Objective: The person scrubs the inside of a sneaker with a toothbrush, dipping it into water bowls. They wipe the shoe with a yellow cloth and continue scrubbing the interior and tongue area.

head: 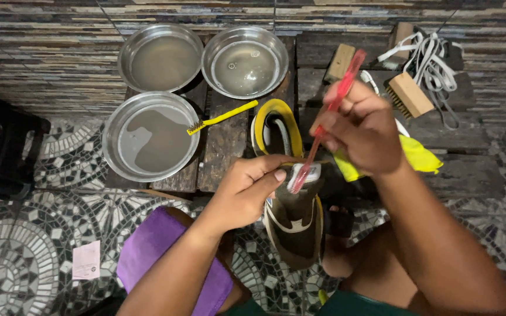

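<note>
Shoe (293, 219), olive with cream trim, sits gripped in the left hand (246, 190) above the lap. Right hand (363, 126) clasps a red toothbrush (326, 126), bristles on the tongue label. Scrubbing step underway; next move likely calls for short, firm strokes.

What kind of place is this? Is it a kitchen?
Probably not a kitchen: it looks like a home shoe-washing spot on a mosaic tile floor. Three metal bowls of water sit on a wooden pallet, and scrub brushes lie beside a shoe being brushed.
</note>
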